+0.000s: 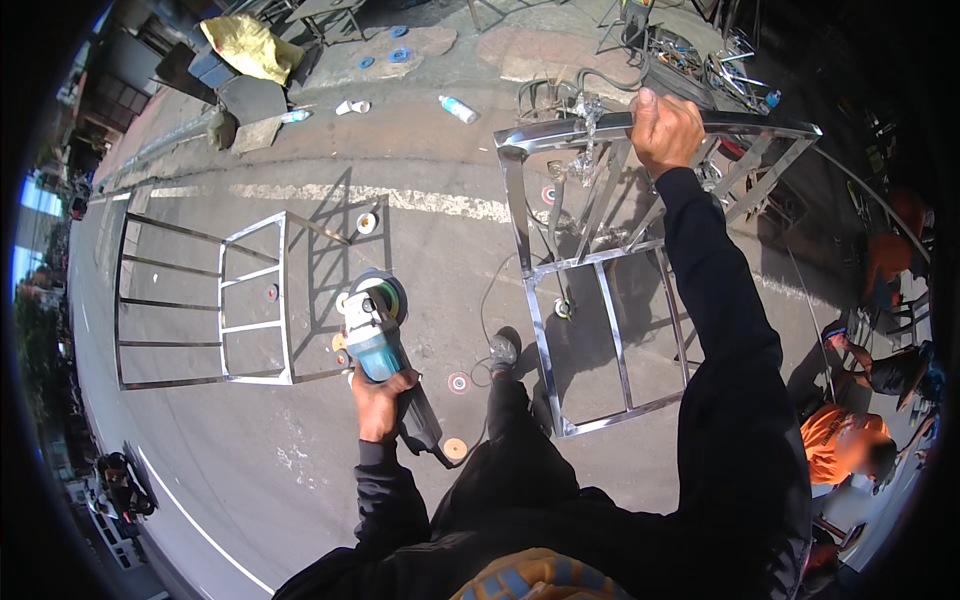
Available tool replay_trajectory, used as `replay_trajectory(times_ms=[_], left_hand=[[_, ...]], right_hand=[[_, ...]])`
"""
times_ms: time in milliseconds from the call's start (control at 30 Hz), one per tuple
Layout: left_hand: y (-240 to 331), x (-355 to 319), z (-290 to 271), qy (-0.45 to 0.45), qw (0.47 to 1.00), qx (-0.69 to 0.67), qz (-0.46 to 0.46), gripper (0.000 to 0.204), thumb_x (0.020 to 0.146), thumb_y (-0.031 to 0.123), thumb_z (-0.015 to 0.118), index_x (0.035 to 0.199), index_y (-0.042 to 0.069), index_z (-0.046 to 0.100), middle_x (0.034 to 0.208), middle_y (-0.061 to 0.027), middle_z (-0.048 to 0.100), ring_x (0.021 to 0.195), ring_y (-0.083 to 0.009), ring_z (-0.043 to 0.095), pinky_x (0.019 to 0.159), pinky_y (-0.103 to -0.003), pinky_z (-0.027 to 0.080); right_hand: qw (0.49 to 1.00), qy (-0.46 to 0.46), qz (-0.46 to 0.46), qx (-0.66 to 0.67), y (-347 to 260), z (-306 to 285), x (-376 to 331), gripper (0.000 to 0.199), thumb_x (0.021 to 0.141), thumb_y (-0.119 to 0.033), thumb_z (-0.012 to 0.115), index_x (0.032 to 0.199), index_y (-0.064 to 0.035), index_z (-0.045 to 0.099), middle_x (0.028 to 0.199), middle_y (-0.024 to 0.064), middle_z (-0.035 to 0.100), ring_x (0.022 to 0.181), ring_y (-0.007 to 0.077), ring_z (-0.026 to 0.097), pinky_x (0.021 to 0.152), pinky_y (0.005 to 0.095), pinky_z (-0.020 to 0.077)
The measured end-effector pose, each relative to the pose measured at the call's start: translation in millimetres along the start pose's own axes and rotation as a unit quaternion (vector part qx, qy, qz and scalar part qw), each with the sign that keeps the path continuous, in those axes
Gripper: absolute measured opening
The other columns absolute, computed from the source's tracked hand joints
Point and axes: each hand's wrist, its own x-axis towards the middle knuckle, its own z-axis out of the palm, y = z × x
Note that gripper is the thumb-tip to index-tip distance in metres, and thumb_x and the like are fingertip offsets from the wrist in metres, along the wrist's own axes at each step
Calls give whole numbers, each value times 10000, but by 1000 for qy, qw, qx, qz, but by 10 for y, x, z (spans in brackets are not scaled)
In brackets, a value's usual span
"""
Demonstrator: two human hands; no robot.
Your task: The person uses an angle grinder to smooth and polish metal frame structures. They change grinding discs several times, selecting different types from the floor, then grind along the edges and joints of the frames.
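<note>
My left hand [381, 402] grips a teal angle grinder [374, 328] with its disc pointing away from me, over the grey pavement. My right hand [664, 128] is closed on the top bar of a shiny steel frame [545, 340] that stands upright in front of me. My foot in a grey shoe [503, 352] rests beside the frame's lower left post. A black cord trails from the grinder past several round discs [458, 382] lying on the ground.
A second steel frame [225, 300] stands on the pavement to the left. A yellow sack [250, 45], a plastic bottle [458, 109] and blue discs lie at the back. A person in an orange shirt [840, 445] sits at the right, by more metalwork.
</note>
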Motion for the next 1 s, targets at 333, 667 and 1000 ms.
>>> replay_trajectory(times_ms=[333, 667, 1000], left_hand=[[1824, 903, 71, -188, 955, -214, 81, 461, 764, 219, 705, 1087, -79, 567, 856, -188, 658, 676, -293, 693, 594, -398, 622], [2330, 2395, 862, -328, 932, -103, 115, 479, 714, 172, 723, 1097, -59, 553, 868, -179, 661, 673, -263, 686, 604, -373, 601], [2681, 4270, 1386, -471, 879, -54, -51, 443, 726, 167, 695, 1085, -41, 541, 865, -173, 660, 688, -292, 684, 619, -402, 597]], right_hand=[[997, -52, 52, -39, -141, -58, -36, 388, 1018, -255, 508, 706, -96, 675, 636, 83, 615, 672, 303, 598, 755, 431, 431], [960, -7, 238, -148, -228, -190, -67, 561, 800, -231, 783, 1284, -70, 551, 1304, 173, 564, 1263, 385, 480, 1100, 503, 318], [702, -215, 663, -150, -4, -675, -178, 657, 816, -291, 735, 1249, 85, 415, 1000, 251, 667, 882, 319, 714, 746, 423, 580]])
